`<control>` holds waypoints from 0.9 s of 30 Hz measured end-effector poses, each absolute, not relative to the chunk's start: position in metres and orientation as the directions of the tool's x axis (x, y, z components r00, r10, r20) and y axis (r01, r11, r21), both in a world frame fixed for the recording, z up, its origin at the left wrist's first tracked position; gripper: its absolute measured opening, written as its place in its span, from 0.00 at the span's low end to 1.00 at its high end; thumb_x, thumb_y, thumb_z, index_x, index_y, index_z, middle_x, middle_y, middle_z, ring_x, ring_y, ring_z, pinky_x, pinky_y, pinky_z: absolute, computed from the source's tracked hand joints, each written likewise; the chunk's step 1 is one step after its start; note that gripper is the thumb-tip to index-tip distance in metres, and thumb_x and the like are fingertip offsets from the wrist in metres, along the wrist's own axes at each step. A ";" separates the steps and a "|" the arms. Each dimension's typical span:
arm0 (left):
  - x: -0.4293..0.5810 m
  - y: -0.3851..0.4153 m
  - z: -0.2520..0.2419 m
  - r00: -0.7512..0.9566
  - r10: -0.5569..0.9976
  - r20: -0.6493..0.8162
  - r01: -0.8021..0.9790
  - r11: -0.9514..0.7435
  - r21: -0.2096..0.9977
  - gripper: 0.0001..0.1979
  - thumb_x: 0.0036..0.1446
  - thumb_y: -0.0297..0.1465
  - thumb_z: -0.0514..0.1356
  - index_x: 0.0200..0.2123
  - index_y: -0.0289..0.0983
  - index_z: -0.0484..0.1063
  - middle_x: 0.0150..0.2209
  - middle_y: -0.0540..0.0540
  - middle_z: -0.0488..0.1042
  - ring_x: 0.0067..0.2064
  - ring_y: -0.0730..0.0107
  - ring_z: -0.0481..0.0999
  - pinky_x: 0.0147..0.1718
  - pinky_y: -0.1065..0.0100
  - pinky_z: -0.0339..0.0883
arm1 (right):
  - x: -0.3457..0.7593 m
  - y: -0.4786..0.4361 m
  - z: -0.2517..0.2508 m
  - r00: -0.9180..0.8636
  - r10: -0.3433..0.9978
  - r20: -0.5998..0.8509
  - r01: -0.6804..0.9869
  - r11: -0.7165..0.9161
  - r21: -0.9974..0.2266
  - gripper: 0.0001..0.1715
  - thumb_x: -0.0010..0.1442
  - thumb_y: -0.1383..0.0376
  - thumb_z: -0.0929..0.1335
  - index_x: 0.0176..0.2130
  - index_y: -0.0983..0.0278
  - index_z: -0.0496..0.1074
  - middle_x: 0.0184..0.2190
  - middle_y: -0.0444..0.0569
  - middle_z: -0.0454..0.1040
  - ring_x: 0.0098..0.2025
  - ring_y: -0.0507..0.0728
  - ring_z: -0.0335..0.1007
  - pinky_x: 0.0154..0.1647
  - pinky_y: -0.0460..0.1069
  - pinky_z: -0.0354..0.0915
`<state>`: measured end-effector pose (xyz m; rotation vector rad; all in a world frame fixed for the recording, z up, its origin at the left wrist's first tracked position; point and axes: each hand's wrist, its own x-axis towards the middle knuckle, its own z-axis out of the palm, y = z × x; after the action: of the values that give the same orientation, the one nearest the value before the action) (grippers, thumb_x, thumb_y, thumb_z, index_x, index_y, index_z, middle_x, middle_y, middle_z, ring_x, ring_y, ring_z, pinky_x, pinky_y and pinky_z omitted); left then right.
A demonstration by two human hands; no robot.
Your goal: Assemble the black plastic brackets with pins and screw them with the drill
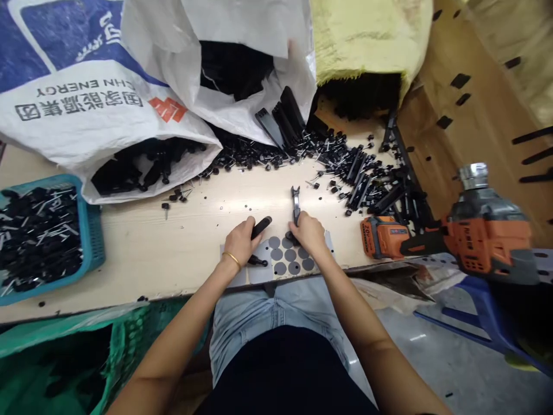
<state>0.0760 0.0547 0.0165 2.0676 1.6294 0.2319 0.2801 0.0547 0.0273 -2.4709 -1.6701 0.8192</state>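
Note:
My left hand (pixel 239 242) is closed around a black elongated plastic part (pixel 261 227), whose rounded end sticks out past the thumb. Just below that hand, a second black part with a knobbed end (pixel 258 261) shows; whether the fingers also grip it I cannot tell. In my right hand (pixel 310 231) is a black plastic piece with a forked tip (pixel 295 199), pointing away from me. Its lower end reaches over a pale sheet with grey discs (pixel 280 268) at the table's front edge. Both hands are close to this sheet, a small gap between them.
A blue basket (pixel 91 230) of black knobs with metal pins stands at the left. White sacks (pixel 173 86) and a yellow sack (pixel 367 34) lie open at the back, near a heap of black parts (pixel 358 173). An orange cordless power tool (pixel 479 236) rests at the right.

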 end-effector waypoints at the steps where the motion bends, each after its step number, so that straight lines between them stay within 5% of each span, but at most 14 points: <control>1: 0.078 0.050 0.018 0.218 0.961 -0.170 0.826 -0.089 0.556 0.08 0.58 0.35 0.59 0.38 0.39 0.63 0.31 0.48 0.71 0.32 0.63 0.74 0.30 0.67 0.64 | 0.278 0.055 0.022 0.285 0.881 -0.377 0.796 -0.437 -0.419 0.14 0.53 0.58 0.68 0.38 0.62 0.64 0.29 0.53 0.74 0.34 0.61 0.71 0.36 0.53 0.64; 5: 0.087 0.030 0.017 0.155 0.961 -0.231 0.602 0.093 0.793 0.13 0.56 0.35 0.60 0.43 0.39 0.63 0.33 0.50 0.73 0.33 0.67 0.75 0.34 0.69 0.66 | 0.276 0.049 0.013 0.275 0.856 -0.438 0.234 -0.502 -0.833 0.21 0.44 0.55 0.72 0.34 0.62 0.63 0.22 0.40 0.66 0.23 0.51 0.63 0.26 0.46 0.60; 9: 0.095 0.017 0.015 0.217 0.932 -0.291 0.479 0.158 0.864 0.10 0.58 0.36 0.57 0.40 0.38 0.67 0.33 0.49 0.74 0.34 0.66 0.75 0.34 0.69 0.67 | 0.257 0.043 0.028 0.214 0.825 -0.523 -0.187 -0.491 -0.851 0.24 0.45 0.51 0.72 0.21 0.63 0.59 0.16 0.37 0.56 0.18 0.45 0.51 0.18 0.43 0.52; 13: 0.102 0.010 0.022 0.198 0.929 -0.312 0.487 0.183 0.854 0.07 0.59 0.33 0.56 0.39 0.37 0.67 0.32 0.47 0.75 0.35 0.64 0.76 0.34 0.68 0.68 | 0.229 0.042 0.039 0.238 0.840 -0.488 -0.300 -0.415 -0.859 0.25 0.42 0.50 0.75 0.21 0.63 0.62 0.17 0.38 0.60 0.19 0.45 0.56 0.18 0.42 0.55; 18: 0.102 0.006 0.033 0.177 0.933 -0.313 0.620 0.142 0.772 0.10 0.56 0.31 0.58 0.42 0.37 0.66 0.32 0.47 0.76 0.34 0.60 0.78 0.32 0.66 0.68 | 0.212 0.040 0.048 0.148 0.864 -0.481 -0.356 -0.407 -0.841 0.23 0.46 0.49 0.74 0.25 0.64 0.67 0.27 0.46 0.76 0.28 0.50 0.71 0.31 0.45 0.69; 27: 0.095 -0.021 0.034 0.377 0.887 -0.265 0.659 -0.056 0.750 0.23 0.55 0.30 0.56 0.55 0.32 0.59 0.36 0.42 0.78 0.35 0.58 0.79 0.33 0.64 0.71 | 0.233 0.028 0.051 -0.177 0.757 -0.629 -0.301 -0.650 -0.698 0.25 0.42 0.53 0.76 0.19 0.64 0.61 0.20 0.45 0.74 0.22 0.50 0.68 0.23 0.44 0.65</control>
<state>0.0948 -0.0208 0.0343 1.7872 1.3557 0.3379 0.2330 0.0281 0.0510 -1.3707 -0.5538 1.8994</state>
